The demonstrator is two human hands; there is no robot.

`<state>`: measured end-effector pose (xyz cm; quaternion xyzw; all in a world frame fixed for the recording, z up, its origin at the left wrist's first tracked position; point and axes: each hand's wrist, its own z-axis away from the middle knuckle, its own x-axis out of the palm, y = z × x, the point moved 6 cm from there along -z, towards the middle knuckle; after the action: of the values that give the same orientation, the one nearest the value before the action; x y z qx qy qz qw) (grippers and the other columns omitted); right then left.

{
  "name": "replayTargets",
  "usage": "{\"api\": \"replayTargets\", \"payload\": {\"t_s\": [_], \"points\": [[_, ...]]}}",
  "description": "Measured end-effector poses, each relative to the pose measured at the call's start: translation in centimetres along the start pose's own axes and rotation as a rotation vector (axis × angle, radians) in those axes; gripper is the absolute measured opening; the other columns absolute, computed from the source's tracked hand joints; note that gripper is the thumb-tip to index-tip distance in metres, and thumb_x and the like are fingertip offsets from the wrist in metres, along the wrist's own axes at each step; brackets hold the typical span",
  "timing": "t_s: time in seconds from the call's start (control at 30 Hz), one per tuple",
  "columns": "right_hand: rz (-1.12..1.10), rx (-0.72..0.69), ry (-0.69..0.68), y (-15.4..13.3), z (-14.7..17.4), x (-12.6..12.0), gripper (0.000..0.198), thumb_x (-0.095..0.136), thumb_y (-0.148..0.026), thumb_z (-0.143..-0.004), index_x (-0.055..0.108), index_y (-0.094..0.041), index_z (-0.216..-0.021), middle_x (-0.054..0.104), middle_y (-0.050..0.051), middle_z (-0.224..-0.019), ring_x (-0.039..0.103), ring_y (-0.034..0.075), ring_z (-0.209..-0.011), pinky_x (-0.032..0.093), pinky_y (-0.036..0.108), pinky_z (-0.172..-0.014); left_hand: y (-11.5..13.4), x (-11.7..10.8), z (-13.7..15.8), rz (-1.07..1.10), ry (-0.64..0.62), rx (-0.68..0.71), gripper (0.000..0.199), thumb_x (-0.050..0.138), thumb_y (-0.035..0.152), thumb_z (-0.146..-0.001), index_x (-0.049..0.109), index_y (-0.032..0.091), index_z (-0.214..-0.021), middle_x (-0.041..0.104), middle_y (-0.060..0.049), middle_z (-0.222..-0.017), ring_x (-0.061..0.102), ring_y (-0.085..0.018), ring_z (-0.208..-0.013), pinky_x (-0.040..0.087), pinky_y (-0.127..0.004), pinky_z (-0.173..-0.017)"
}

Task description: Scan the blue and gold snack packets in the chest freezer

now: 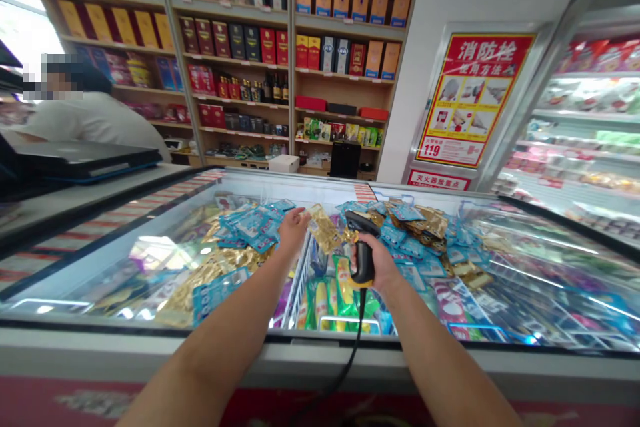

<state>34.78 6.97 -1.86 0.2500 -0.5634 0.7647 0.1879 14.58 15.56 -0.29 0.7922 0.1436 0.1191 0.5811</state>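
Observation:
My left hand is closed, its fingertips pinching the corner of a gold foil packet above the chest freezer. My right hand is wrapped round the handle of a black and yellow barcode scanner. The scanner's head points left towards the packet, and its black cord hangs down over the freezer's front edge. Blue packets and gold packets lie heaped left of my left hand. More blue packets lie to the right of the scanner. Green and yellow packages sit below, between my forearms.
The chest freezer's front rim runs across in front of me, with sliding glass at both sides. Behind it stand shelves of boxed goods. A person in a white shirt is at the left, beside a counter. A refrigerated display stands right.

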Motion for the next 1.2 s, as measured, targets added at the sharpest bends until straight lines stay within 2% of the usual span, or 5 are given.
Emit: {"api": "replayTargets", "payload": {"t_s": [0.17, 0.33, 0.47, 0.77, 1.2], "points": [[0.029, 0.016, -0.010, 0.3, 0.0, 0.1, 0.021, 0.060, -0.035, -0.077, 0.058, -0.017, -0.068, 0.058, 0.001, -0.051, 0.049, 0.011, -0.039, 0.041, 0.023, -0.038, 0.6, 0.2, 0.2, -0.107, -0.111, -0.004, 0.053, 0.065, 0.041, -0.078, 0.054, 0.013, -0.121, 0.071, -0.011, -0.097, 0.067, -0.021, -0.087, 0.051, -0.030, -0.075], [0.023, 0.020, -0.003, 0.3, 0.3, 0.4, 0.019, 0.060, -0.034, -0.077, 0.058, -0.016, -0.070, 0.058, 0.000, -0.051, 0.049, 0.011, -0.039, 0.041, 0.022, -0.039, 2.6, 2.9, 3.8, -0.898, -0.413, 0.195, 0.090, 0.080, 0.059, -0.050, 0.055, 0.016, -0.125, 0.065, -0.019, -0.119, 0.051, -0.039, -0.121, 0.041, -0.045, -0.096], [0.030, 0.017, -0.004, 0.1, 0.5, 0.5, 0.019, 0.058, -0.032, -0.078, 0.057, -0.016, -0.068, 0.057, 0.000, -0.051, 0.049, 0.011, -0.038, 0.040, 0.022, -0.038, 3.5, 3.4, 5.3, -1.221, -0.479, 0.181, 0.070, 0.077, 0.058, -0.055, 0.064, 0.018, -0.111, 0.066, -0.020, -0.116, 0.057, -0.039, -0.114, 0.044, -0.042, -0.090], [0.049, 0.031, -0.009, 0.2, 0.7, 0.6, 0.021, 0.057, -0.034, -0.078, 0.056, -0.017, -0.066, 0.057, 0.000, -0.050, 0.048, 0.011, -0.036, 0.039, 0.023, -0.037, 2.7, 1.1, 3.0, -1.224, -0.546, 0.083, 0.063, 0.078, 0.055, -0.053, 0.069, 0.018, -0.103, 0.070, -0.017, -0.103, 0.065, -0.035, -0.099, 0.048, -0.036, -0.079], [0.121, 0.037, -0.003, 0.5, 0.3, 0.1, 0.024, 0.059, -0.035, -0.080, 0.058, -0.015, -0.066, 0.057, 0.001, -0.050, 0.050, 0.010, -0.039, 0.042, 0.021, -0.039, 2.5, -0.1, 0.8, -0.988, -0.352, 0.362, 0.043, 0.057, 0.030, -0.083, 0.062, 0.028, -0.125, 0.065, -0.005, -0.120, 0.061, -0.025, -0.106, 0.045, -0.031, -0.087]]}}
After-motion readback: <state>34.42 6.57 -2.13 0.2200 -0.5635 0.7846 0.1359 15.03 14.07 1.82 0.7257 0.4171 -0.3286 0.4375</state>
